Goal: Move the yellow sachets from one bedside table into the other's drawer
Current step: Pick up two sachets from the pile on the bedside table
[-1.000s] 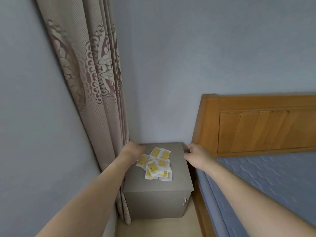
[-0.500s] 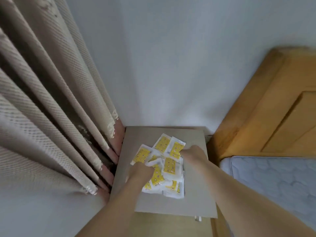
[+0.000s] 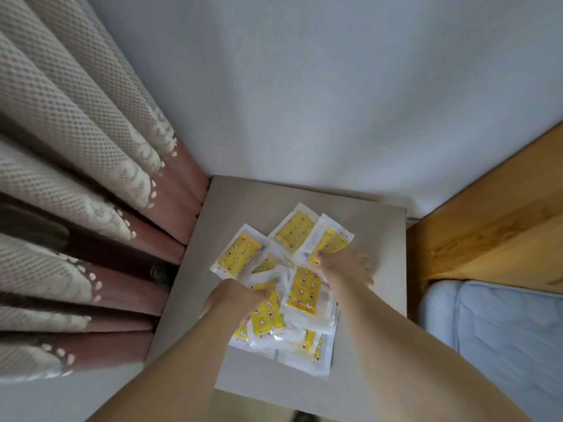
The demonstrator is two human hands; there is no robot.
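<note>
Both forearms were bare from the lower frame edge to the wrists, with no sleeve, watch or bracelet showing. The left hand (image 3: pixel 236 296) and the right hand (image 3: pixel 345 266) were ungloved and carried no rings. The right hand's fingernails were short and plain. Motion blur softened both hands.

no readable text anywhere tbh, the yellow sachets (image 3: pixel 297 231) just show little star and face doodles, maybe tiny blurred print.
</note>
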